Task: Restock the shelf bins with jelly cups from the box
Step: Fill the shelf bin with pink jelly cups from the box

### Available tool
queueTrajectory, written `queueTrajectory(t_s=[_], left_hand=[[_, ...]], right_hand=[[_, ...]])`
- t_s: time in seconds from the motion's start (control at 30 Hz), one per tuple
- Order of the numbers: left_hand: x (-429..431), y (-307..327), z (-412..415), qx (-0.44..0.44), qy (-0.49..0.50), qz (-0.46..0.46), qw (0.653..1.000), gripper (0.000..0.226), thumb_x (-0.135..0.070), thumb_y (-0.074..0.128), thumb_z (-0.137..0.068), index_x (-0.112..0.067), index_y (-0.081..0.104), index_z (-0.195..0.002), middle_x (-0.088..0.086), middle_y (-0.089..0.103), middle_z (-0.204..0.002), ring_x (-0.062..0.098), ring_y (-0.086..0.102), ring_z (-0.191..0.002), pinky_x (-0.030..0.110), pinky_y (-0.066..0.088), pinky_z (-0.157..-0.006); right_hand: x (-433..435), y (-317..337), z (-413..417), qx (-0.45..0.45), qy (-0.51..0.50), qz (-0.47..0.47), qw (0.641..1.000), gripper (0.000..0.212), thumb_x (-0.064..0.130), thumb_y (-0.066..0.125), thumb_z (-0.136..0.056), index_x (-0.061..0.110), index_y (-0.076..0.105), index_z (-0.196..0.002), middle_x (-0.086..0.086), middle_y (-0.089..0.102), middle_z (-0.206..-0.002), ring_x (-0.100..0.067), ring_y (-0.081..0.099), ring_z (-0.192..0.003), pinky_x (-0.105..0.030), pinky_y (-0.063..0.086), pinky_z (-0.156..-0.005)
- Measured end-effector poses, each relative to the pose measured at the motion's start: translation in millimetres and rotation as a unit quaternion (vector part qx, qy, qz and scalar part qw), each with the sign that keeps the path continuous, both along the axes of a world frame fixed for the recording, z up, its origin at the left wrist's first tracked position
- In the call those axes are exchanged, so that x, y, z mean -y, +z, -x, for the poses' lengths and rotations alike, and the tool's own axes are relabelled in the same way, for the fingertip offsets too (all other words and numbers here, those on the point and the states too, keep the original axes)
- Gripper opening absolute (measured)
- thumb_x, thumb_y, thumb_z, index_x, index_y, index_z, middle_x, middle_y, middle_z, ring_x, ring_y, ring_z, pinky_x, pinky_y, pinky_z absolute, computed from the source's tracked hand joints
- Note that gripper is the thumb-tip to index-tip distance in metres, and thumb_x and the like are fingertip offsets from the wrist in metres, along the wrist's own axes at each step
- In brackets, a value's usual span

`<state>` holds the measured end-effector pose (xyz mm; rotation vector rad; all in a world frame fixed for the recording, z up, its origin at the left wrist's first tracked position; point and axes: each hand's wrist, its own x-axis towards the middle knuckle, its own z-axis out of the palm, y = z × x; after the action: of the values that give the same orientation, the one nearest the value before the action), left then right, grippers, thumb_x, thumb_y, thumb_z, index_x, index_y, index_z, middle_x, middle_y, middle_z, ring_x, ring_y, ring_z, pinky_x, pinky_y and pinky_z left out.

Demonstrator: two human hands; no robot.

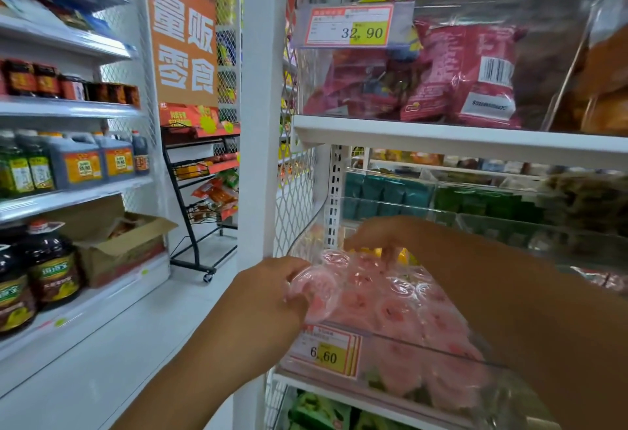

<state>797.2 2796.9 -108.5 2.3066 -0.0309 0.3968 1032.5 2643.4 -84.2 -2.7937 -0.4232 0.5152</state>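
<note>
Left grip (268, 293) curled round pink jelly cups (317, 293) at clear bin (441, 353) edge, right grip (377, 234) over binned cups, hold cannot be told, price tag (326, 351) 6.60.

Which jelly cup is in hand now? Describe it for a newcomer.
Find the clear plastic bin with the yellow 6.60 price tag. At its left front corner, the left hand holds one pink translucent jelly cup. The other pink cups lie loose inside the bin; only this one is held.
</note>
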Motion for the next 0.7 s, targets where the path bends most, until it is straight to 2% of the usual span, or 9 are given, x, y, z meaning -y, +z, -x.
queueTrajectory(t_s=[0.1,0.17,0.23,0.37,0.47,0.53,0.57,0.63,0.7], left_hand=[[1.3,1.5,0.2,0.005,0.000,0.009,1.000,0.020,-0.024,0.056,-0.095,-0.042,0.062,-0.101,-0.019,0.060,-0.093,0.001,0.057,-0.062,0.010,0.040,-0.052],[3.8,4.5,0.7,0.018,0.001,0.009,1.000,0.025,-0.021,0.057,-0.094,-0.046,0.060,-0.094,-0.022,0.060,-0.098,-0.001,0.058,-0.066,0.008,0.040,-0.052],[8.5,9.2,-0.5,0.037,-0.001,-0.004,0.999,0.030,-0.019,0.056,-0.094,-0.049,0.058,-0.090,-0.023,0.059,-0.102,-0.003,0.060,-0.073,0.005,0.041,-0.054],[19.5,17.8,-13.7,0.074,-0.004,-0.026,0.997,0.030,-0.014,0.053,-0.093,-0.043,0.061,-0.096,-0.021,0.059,-0.102,-0.001,0.059,-0.084,0.004,0.042,-0.061],[29.9,18.7,-36.5,0.098,0.017,-0.032,0.995,0.028,-0.014,0.051,-0.094,-0.031,0.061,-0.113,-0.014,0.058,-0.105,0.004,0.058,-0.085,0.015,0.045,-0.067],[38.4,17.4,-54.3,0.092,0.029,-0.008,0.995,0.024,-0.018,0.050,-0.096,-0.029,0.055,-0.117,-0.014,0.055,-0.095,0.003,0.055,-0.072,0.022,0.042,-0.057],[42.7,16.1,-62.5,0.082,0.029,0.010,0.996,0.023,-0.021,0.050,-0.098,-0.028,0.052,-0.120,-0.014,0.055,-0.092,0.003,0.054,-0.067,0.022,0.039,-0.052],[49.2,11.2,-75.6,0.066,0.023,0.042,0.997,0.028,-0.025,0.051,-0.098,-0.024,0.046,-0.126,-0.010,0.056,-0.097,0.007,0.056,-0.068,0.022,0.039,-0.053],[48.6,1.6,-86.3,0.060,0.021,0.055,0.996,0.035,-0.024,0.053,-0.097,-0.020,0.045,-0.131,-0.002,0.057,-0.115,0.014,0.059,-0.085,0.026,0.046,-0.067]], right_hand=[[6.8,3.3,-1.2,-0.020,0.004,0.022,1.000,0.038,0.008,0.062,-0.089,-0.001,0.057,-0.125,-0.016,0.055,-0.131,-0.031,0.072,-0.073,-0.031,0.057,-0.052],[7.1,2.3,5.3,-0.025,0.027,0.025,0.999,0.044,-0.006,0.062,-0.086,-0.002,0.055,-0.129,-0.012,0.063,-0.101,-0.023,0.070,-0.070,-0.032,0.059,-0.057],[8.8,2.3,7.5,-0.019,0.045,0.019,0.999,0.051,-0.007,0.062,-0.086,0.002,0.049,-0.135,-0.003,0.057,-0.087,-0.015,0.066,-0.062,-0.033,0.061,-0.068],[14.9,22.3,15.1,0.008,0.107,0.030,0.994,0.058,0.002,0.065,-0.087,0.025,0.048,-0.138,-0.010,0.058,-0.127,-0.025,0.063,-0.103,-0.037,0.057,-0.085],[29.0,45.7,33.4,-0.109,0.157,-0.135,0.972,0.050,-0.009,0.057,-0.086,0.022,0.054,-0.126,-0.009,0.053,-0.137,-0.024,0.060,-0.112,-0.037,0.053,-0.093],[40.4,51.9,45.2,-0.257,0.178,-0.269,0.911,0.050,-0.015,0.053,-0.085,0.013,0.052,-0.127,-0.015,0.054,-0.136,-0.033,0.059,-0.115,-0.042,0.053,-0.093],[44.1,50.5,48.4,-0.281,0.185,-0.306,0.891,0.048,-0.015,0.052,-0.087,0.008,0.051,-0.128,-0.016,0.056,-0.133,-0.034,0.060,-0.113,-0.041,0.054,-0.090],[46.4,41.8,44.2,-0.225,0.165,-0.331,0.902,0.033,-0.008,0.054,-0.091,0.002,0.054,-0.123,-0.018,0.061,-0.123,-0.029,0.064,-0.103,-0.035,0.057,-0.082],[47.7,35.3,32.5,-0.106,0.132,-0.288,0.942,0.019,0.003,0.059,-0.093,0.003,0.060,-0.112,-0.016,0.065,-0.111,-0.024,0.068,-0.092,-0.026,0.057,-0.073]])
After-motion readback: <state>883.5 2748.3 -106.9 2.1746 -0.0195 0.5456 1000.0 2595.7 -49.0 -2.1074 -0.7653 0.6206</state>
